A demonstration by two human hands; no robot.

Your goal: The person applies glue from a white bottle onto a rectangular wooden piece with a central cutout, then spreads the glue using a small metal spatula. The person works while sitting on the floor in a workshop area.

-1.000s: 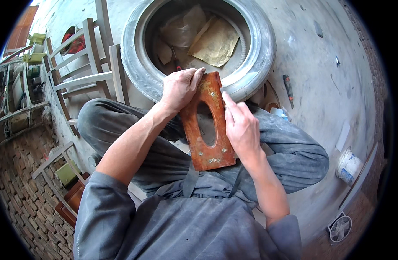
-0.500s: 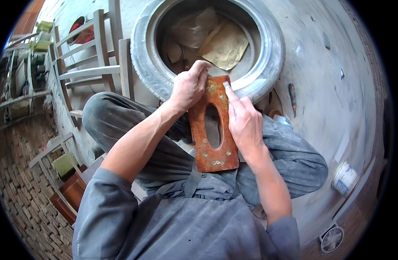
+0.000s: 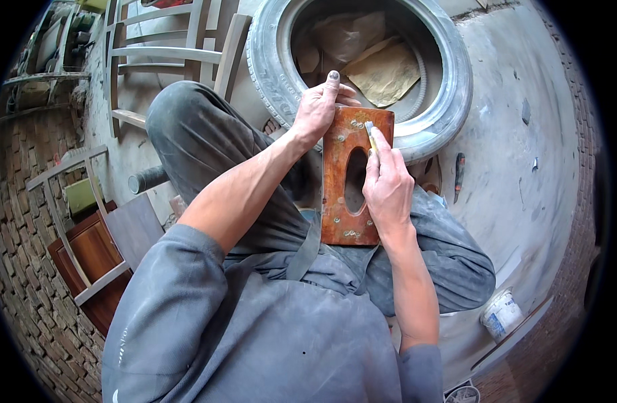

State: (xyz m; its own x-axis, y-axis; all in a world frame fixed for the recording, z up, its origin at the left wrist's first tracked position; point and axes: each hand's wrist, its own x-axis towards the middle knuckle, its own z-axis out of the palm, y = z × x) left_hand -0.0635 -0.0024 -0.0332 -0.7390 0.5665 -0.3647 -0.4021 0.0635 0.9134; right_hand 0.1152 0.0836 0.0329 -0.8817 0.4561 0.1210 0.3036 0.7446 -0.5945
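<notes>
In the head view, the right grip [image 3: 388, 185] is closed around a small tool [image 3: 372, 136] over a reddish board [image 3: 336, 185]; the left grip [image 3: 320, 111], thumb raised, is at its upper left edge, whether clasping cannot be told. Beyond both, a tyre [image 3: 453, 94] contains yellowish paper [image 3: 384, 75]. Right of the right grip, pale floor [image 3: 503, 195] extends.

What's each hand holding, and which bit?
Left fingers hold a reddish-brown wooden board, oval-holed, by its top-left corner; right fingers pinch a slim yellowish tool behind its pale tip.
</notes>
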